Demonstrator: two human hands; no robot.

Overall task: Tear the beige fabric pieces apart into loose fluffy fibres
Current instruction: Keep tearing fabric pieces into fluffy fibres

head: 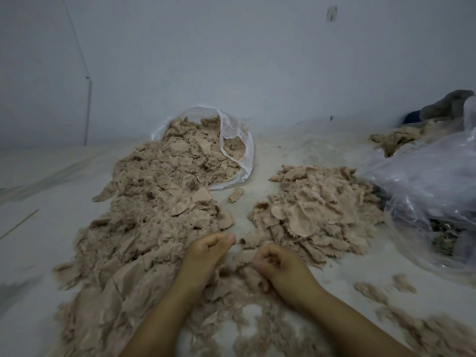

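Observation:
My two hands sit low in the middle, close together over a mess of beige fluff. My right hand [278,264] has its fingers curled round a small beige fabric piece [243,255] that sticks out toward the left. My left hand [208,251] is curled with the thumb pressed to the forefinger, pinching the piece's other end, most of which is hidden. A long heap of beige fabric pieces and fluff [154,202] runs up the left. A second heap of pieces [316,210] lies to the right of my hands.
An open clear plastic bag [237,140] spills beige pieces at the back centre. A crumpled clear plastic bag [425,181] lies on the right, with dark cloth [448,104] behind it. Loose fluff [412,328] is scattered at lower right. A pale wall stands behind the floor.

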